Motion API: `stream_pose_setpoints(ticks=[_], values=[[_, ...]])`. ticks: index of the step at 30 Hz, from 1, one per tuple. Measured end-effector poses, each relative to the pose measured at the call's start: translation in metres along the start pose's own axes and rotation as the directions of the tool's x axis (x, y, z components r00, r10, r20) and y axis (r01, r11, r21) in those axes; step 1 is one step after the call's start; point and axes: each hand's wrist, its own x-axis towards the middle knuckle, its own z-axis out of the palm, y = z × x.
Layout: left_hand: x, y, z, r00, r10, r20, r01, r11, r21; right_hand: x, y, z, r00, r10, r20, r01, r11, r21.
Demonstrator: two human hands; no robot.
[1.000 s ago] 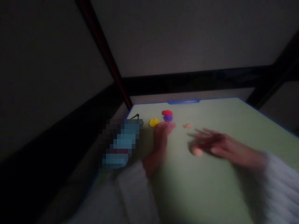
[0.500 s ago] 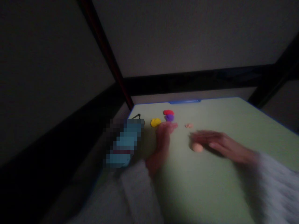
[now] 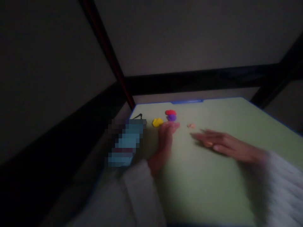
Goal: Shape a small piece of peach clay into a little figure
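Note:
My right hand (image 3: 220,142) lies palm down with its fingers stretched out flat, blurred at the tips. Under its fingers a small peach ball (image 3: 208,144), which looks like modelling clay, is mostly covered. My left hand (image 3: 165,135) rests on the table, its fingers loosely extended to the right, partly hard to make out. Just beyond it are a purple lump (image 3: 172,118) and a red lump (image 3: 170,112) of clay. A yellow lump (image 3: 157,122) sits at its left. Small peach bits (image 3: 191,125) lie between the two hands, farther back.
The pale green table (image 3: 201,189) has a blue rim with a blue handle-like piece (image 3: 187,101) at the far edge. A pixelated blue-green object (image 3: 127,142) stands along the left side. Beyond the table are a wall and dark beams.
My right hand has shifted slightly over the peach ball, which moved a little right and away and is now more covered. My left hand stays in place.

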Motion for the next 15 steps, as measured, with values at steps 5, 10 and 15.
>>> stream_pose_setpoints(ticks=[5,10,15], values=[[-0.001,-0.001,0.001,1.000,0.007,-0.009,-0.007,1.000,0.000,0.018,-0.024,0.017,0.962,-0.257,0.090,0.253,0.966,0.053],[0.004,-0.002,-0.005,0.999,-0.020,-0.047,0.018,0.999,-0.034,0.012,0.002,0.008,0.999,-0.034,0.014,0.035,0.996,-0.080],[0.007,0.001,-0.010,0.997,-0.028,-0.066,0.022,0.995,-0.100,0.011,-0.020,0.012,0.979,-0.181,0.093,0.176,0.983,0.055]])
